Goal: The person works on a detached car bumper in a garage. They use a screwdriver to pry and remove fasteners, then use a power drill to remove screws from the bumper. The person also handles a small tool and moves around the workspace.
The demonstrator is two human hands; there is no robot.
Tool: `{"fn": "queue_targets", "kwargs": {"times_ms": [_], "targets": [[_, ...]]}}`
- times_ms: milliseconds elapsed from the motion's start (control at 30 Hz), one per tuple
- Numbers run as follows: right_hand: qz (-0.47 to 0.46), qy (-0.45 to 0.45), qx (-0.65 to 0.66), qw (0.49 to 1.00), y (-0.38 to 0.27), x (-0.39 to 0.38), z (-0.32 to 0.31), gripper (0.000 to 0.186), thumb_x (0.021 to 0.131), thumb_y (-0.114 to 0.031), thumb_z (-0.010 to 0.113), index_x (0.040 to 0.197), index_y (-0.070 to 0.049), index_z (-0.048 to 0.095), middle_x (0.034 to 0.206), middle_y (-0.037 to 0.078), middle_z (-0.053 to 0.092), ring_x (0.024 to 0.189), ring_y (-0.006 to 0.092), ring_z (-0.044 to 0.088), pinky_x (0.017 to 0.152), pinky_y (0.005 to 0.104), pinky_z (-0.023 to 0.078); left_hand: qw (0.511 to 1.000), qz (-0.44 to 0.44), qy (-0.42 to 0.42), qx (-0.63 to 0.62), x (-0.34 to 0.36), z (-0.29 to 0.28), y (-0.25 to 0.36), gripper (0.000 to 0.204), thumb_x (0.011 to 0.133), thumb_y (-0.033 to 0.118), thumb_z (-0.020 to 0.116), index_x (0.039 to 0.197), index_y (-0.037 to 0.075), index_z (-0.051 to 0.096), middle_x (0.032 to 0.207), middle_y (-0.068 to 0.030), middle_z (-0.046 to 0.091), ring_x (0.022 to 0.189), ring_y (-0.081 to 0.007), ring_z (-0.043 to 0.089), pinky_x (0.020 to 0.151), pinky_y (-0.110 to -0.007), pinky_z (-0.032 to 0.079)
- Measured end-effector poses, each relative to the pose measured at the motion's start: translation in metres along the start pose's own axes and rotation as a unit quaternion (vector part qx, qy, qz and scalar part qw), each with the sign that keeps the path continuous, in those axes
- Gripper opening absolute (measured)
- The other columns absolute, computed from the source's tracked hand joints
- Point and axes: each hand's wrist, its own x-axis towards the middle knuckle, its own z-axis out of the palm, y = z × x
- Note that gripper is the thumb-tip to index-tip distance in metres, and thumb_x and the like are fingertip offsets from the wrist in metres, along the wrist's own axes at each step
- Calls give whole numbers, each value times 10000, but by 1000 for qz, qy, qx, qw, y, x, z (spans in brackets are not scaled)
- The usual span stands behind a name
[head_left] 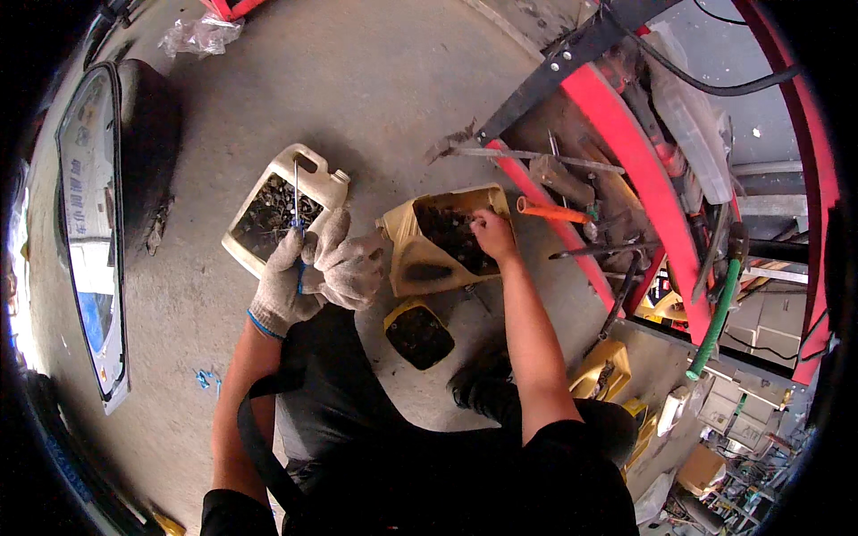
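My left hand [288,277], in a grey knit glove, grips a screwdriver [296,201] pointing up and a loose, matching glove [349,268]. It is beside a cut-open white jug [333,186] full of small dark metal hardware. My bare right hand [490,232] reaches into a larger cut-open tan container [413,277] of dark hardware, fingers curled among the pieces; what they hold is hidden. A small yellow container [418,334] with dark contents stands below that container.
A red metal rack [608,134] at right holds bars, tools, an orange pipe [545,209] and a green-handled tool [715,322]. More yellow containers [594,375] sit at lower right. A long glass-like panel [94,250] and black tire-like object [147,152] lie left, crumpled plastic [201,34] at top.
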Motion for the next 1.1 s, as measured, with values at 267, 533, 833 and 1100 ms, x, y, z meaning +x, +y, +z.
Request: {"fn": "queue_targets", "kwargs": {"times_ms": [267,533,833,1100], "targets": [[51,56,-192,979,30,-4,30,289,844,-101,576,1124,-47,624,998,199,686,954,389,644,826,472,509,1000,-3,6,5,-2,5,1,402,857,472,698,1014,114,602,1069,-66,645,984,-240,641,847,-386,554],[-21,49,-168,984,2,15,43,259,845,-125,616,1099,-74,612,1025,171,668,957,380,632,814,489,505,1000,3,-10,-1,-4,-11,3,362,869,465,688,938,122,597,1056,-71,645,984,-241,644,836,-385,558],[41,-14,-228,973,-5,21,43,232,851,-174,639,1066,-87,646,1096,174,650,998,374,623,829,487,512,994,38,100,-4,-12,2,3,335,911,453,643,852,132,565,896,-30,614,799,-179,619,686,-316,541],[13,41,-150,988,5,-1,49,244,825,-248,695,1001,-87,648,940,175,681,890,383,647,778,499,512,995,-54,-75,-40,-1,-12,8,369,929,457,622,772,144,507,800,-12,563,635,-144,554,546,-273,488]]}}
